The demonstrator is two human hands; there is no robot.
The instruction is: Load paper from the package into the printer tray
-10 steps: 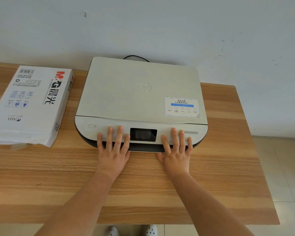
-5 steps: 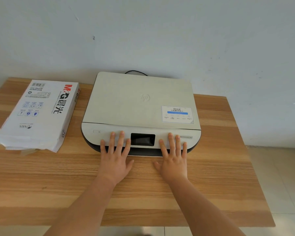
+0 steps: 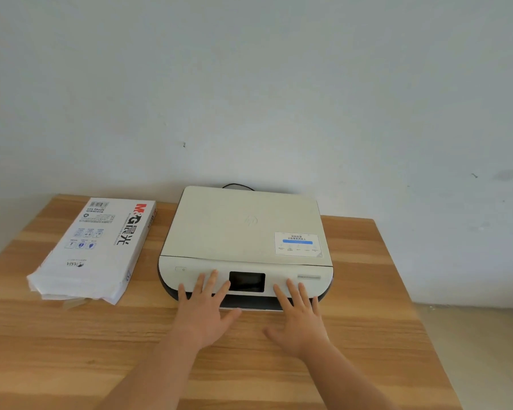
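Nearest in, two bare forearms are stretched forward over the wooden table (image 3: 71, 344), and both hands are laid out flat. The left hand (image 3: 203, 310) is spread wide, palm down, its fingers (image 3: 211, 281) resting on the printer's pale front panel just left of the dark screen (image 3: 247, 281); nothing is held in it. The right hand (image 3: 299, 318) is opened just as wide on the other side of the screen, fingertips on the panel, thumb out over the wood, and it too is empty. Between and below the fingers a dark slot is seen along the printer's lower front edge; that is judged to be where the tray (image 3: 249, 303) sits, and it looks pushed in, not drawn out. Beyond the hands, the printer (image 3: 243, 229) is lying with its lid down, a label stuck on near the right corner and a black cable (image 3: 237, 186) curling out behind against the wall. Off to the left, well apart from the printer, the package of paper (image 3: 98, 250) is lying flat on the table, its near end torn open with sheet edges showing. No paper has been taken out and carried over as far as can be seen, so the job is judged barely begun: the tray is to be opened, sheets lifted from the package, loaded, and the tray closed.
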